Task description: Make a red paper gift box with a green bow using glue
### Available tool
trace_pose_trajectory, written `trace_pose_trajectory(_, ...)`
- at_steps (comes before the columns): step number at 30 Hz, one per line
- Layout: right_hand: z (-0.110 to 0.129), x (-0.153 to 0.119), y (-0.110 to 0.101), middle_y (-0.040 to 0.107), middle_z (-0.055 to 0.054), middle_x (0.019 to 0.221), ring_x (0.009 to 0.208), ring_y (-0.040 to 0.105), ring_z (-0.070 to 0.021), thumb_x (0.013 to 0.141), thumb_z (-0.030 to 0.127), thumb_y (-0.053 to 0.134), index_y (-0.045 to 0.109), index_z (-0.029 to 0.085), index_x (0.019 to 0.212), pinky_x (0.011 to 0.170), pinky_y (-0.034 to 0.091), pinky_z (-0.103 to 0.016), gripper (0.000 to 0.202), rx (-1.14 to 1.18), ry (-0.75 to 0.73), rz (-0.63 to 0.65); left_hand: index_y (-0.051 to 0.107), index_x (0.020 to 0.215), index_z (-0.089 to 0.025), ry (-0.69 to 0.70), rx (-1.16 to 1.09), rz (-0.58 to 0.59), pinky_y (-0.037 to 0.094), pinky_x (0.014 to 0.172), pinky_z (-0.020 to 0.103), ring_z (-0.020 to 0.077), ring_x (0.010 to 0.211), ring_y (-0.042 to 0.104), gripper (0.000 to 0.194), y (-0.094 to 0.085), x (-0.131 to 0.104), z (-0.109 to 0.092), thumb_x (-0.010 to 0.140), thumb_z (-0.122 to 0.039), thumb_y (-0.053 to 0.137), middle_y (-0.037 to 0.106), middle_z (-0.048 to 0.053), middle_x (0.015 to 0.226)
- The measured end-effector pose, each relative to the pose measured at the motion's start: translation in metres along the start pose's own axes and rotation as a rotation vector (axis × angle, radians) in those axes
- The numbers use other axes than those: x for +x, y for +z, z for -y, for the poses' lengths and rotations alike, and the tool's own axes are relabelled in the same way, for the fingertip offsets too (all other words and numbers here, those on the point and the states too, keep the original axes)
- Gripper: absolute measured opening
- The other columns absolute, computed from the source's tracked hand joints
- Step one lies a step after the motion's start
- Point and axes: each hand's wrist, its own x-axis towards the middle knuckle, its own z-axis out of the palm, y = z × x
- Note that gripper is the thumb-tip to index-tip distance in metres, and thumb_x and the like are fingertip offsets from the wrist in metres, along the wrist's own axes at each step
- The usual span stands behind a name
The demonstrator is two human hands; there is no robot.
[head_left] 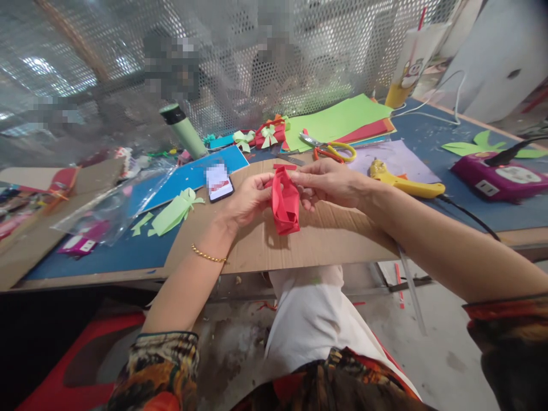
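A folded red paper box is held up between both hands over a sheet of brown cardboard. Its hollow side faces me, with a flap showing inside the lower end. My left hand grips its left edge, thumb toward me. At the upper right edge, my right hand pinches the paper between thumb and fingers. Behind the box a small red paper strip lies on the cardboard. A phone with a lit screen lies left of my left hand.
Scissors lie beyond my right hand, near green paper sheets. A yellow glue gun and a purple power socket sit to the right. A light green folded paper piece, a bottle and a drink cup also stand or lie around.
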Motion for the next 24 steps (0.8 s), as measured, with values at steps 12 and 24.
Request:
trace_pose_trajectory(12,0.0054,-0.0019,0.0060,0.068,-0.002,0.068,0.051,0.063,-0.0106,0.095,0.038,0.090,0.072,0.017,0.081,0.049,0.056,-0.023,0.031,-0.063,0.081,-0.075,0.084,0.109,-0.015,0.041,-0.045,0.123,0.060,0.074,0.025,0.0189,0.087,0.078,0.055,0.0051,-0.0005,0.0050,0.076,-0.055,0.103,0.084,0.011,0.107)
trace_pose_trajectory(24,0.0014,0.0035,0.0060,0.067,-0.001,0.063,0.047,0.063,-0.0114,0.094,0.030,0.089,0.069,0.018,0.076,0.043,0.055,-0.022,0.029,-0.064,0.125,-0.125,0.082,0.128,-0.017,0.008,-0.112,0.153,0.066,0.092,0.033,0.0261,0.107,0.082,0.062,0.0024,-0.0025,-0.0005,0.072,-0.031,0.106,0.084,0.014,0.123)
